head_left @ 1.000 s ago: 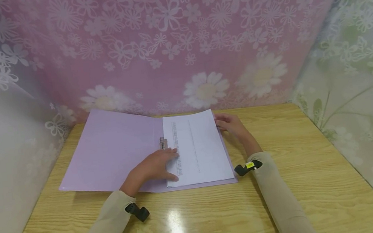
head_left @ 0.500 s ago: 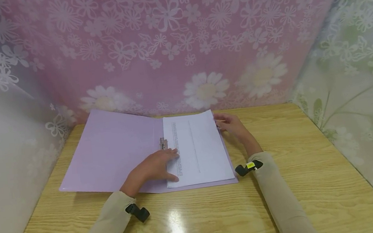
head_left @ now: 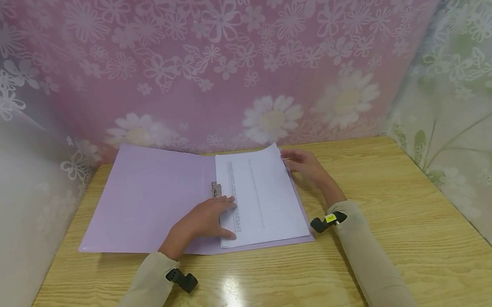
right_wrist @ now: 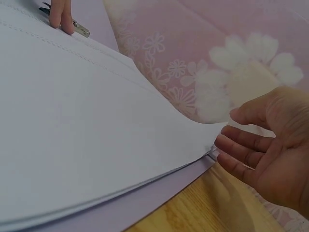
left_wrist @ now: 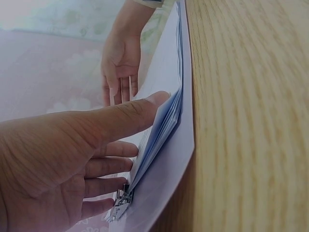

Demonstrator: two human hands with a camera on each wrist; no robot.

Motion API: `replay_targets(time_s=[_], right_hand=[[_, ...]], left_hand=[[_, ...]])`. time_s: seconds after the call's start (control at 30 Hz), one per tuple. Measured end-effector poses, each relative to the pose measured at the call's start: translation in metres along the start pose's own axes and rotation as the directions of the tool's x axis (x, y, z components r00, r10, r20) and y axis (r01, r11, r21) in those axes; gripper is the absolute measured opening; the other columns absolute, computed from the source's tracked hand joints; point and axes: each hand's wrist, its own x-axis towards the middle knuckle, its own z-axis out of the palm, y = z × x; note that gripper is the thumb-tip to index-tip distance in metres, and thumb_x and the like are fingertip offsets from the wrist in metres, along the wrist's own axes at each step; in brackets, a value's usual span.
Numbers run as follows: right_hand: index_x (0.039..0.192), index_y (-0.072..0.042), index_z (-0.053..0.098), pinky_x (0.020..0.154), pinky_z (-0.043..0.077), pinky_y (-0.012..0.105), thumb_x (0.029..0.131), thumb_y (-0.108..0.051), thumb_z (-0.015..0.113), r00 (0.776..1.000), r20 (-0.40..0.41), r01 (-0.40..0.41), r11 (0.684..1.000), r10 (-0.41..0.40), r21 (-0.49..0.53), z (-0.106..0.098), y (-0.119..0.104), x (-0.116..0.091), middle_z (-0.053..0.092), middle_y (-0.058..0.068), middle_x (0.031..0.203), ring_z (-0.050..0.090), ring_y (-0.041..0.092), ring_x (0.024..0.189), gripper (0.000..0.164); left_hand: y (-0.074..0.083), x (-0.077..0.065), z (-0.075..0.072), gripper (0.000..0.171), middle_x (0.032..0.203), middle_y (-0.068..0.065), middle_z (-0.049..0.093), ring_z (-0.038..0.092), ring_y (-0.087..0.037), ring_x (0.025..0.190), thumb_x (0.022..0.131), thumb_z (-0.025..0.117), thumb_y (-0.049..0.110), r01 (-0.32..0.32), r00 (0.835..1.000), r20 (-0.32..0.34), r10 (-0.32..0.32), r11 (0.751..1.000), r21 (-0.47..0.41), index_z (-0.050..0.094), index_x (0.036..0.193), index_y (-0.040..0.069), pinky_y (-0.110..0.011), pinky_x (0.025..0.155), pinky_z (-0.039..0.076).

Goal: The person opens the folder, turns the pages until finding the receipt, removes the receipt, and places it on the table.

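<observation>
A lilac ring folder (head_left: 147, 199) lies spread on the table, its left cover tilted up. White printed sheets (head_left: 268, 196) form a stack on its right side, next to a metal clip (head_left: 215, 189) at the spine. My left hand (head_left: 203, 220) rests on the left margin of the sheets, thumb and fingers spread. At the far right corner of the stack is my right hand (head_left: 306, 167), its fingertips (right_wrist: 223, 145) touching the edges under the raised corner. The thumb lies just above that corner; in the right wrist view it looks apart from the paper.
The wooden table (head_left: 416, 230) extends to the right and in front of the folder. A pink floral backdrop (head_left: 237, 74) rises right behind it. Pale patterned sides close in the left and right. Dark wrist cameras (head_left: 183, 280) sit on both sleeves.
The far right corner of the top sheets curls up a little more and has shifted slightly left. My right fingers have moved slightly with it; my left hand stays put.
</observation>
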Motion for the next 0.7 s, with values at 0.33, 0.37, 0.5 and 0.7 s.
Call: replay_targets(time_s=[0.33,0.37,0.5,0.7], right_hand=[[0.155,0.001,0.039,0.088,0.053,0.014,0.103,-0.007,0.058,1.000,0.014,0.025,1.000,-0.025,0.001,-0.003,-0.002,-0.002,0.054,0.032,0.144,0.061,0.032,0.124,0.056],[0.156,0.002,0.037,0.089,0.055,0.016,0.103,-0.006,0.058,0.999,0.026,0.022,1.000,-0.022,0.009,-0.004,-0.002,-0.002,0.054,0.033,0.143,0.063,0.027,0.121,0.057],[0.153,0.003,0.042,0.093,0.059,0.032,0.104,-0.007,0.057,0.996,0.088,-0.002,1.000,0.001,0.014,-0.008,-0.007,-0.005,0.058,0.034,0.137,0.068,0.009,0.103,0.052],[0.144,0.006,0.053,0.103,0.052,0.054,0.104,-0.011,0.058,0.989,0.144,-0.035,0.999,0.037,-0.015,-0.011,-0.014,-0.007,0.063,0.032,0.132,0.069,0.005,0.094,0.044]], left_hand=[[-0.002,0.000,0.001,0.085,0.162,-0.010,0.042,0.037,-0.031,0.152,0.078,0.088,0.041,-0.004,1.000,-0.008,0.004,1.000,-0.001,0.054,0.148,0.006,-0.049,0.125,0.030],[-0.002,0.000,0.002,0.085,0.162,-0.010,0.042,0.037,-0.031,0.152,0.078,0.088,0.041,-0.003,1.000,-0.008,0.003,1.000,-0.004,0.054,0.147,0.007,-0.049,0.125,0.030],[-0.003,0.000,0.002,0.084,0.162,-0.009,0.042,0.037,-0.031,0.152,0.078,0.089,0.041,0.004,1.000,-0.010,-0.004,1.000,-0.016,0.055,0.147,0.007,-0.049,0.125,0.030],[-0.003,0.001,0.002,0.084,0.162,-0.009,0.042,0.036,-0.031,0.152,0.078,0.088,0.041,0.003,1.000,-0.006,-0.003,1.000,-0.016,0.054,0.148,0.007,-0.050,0.125,0.030]])
